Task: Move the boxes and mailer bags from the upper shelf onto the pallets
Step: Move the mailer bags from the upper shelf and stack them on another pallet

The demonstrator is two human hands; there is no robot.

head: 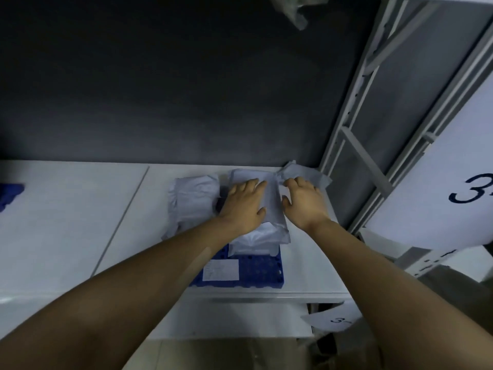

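Note:
A blue pallet [256, 271] lies on the white floor below me, with a white label [221, 269] on it. A white mailer bag [253, 241] sits on the pallet, and a grey mailer bag [273, 209] lies on top of it. My left hand [244, 206] rests flat on this grey bag, fingers straight. My right hand [304, 204] lies beside it on the bag's right edge, its fingertips touching a crumpled grey bag [301, 170] by the wall. Another grey mailer bag [193, 201] lies to the left, untouched.
A grey metal shelf rack [373, 129] rises on the right with a white sign [453, 182] marked "3". A second blue pallet [9, 194] shows at the left edge. A dark wall [186, 76] stands behind. A paper tag [333, 320] sticks out at lower right.

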